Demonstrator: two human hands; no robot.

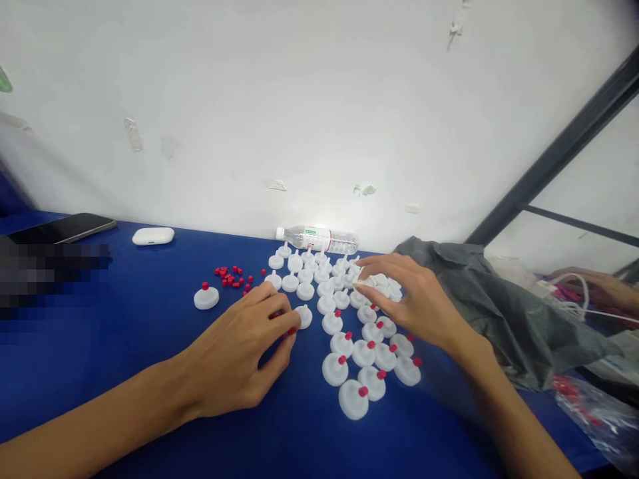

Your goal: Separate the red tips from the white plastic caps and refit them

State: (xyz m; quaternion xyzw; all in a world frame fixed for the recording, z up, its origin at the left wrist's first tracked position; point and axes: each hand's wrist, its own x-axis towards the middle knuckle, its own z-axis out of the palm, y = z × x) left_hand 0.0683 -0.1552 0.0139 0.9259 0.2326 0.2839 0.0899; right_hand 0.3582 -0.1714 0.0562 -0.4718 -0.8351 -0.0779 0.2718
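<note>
My left hand [244, 349] is curled just above the table, with small red caps [292, 330] showing between its fingertips. Touching or just beside those fingertips is a white disc-shaped nozzle cap [303, 318]. Over the right part of the cluster of white nozzle caps [305, 291], my right hand [407, 296] has its thumb and fingers closed around one white nozzle cap [367, 281], partly hidden. Several white pieces nearer me carry red tips, such as the front one [353, 400]. One more red-tipped piece [206, 299] sits apart on the left.
Loose red caps [232, 277] lie left of the cluster. A clear plastic bottle [319, 238] lies along the wall. At left are a white earbud case [153, 236] and a phone [64, 228]. A dark plastic bag [479, 299] covers the right side; another person's hand [599, 287] shows beyond.
</note>
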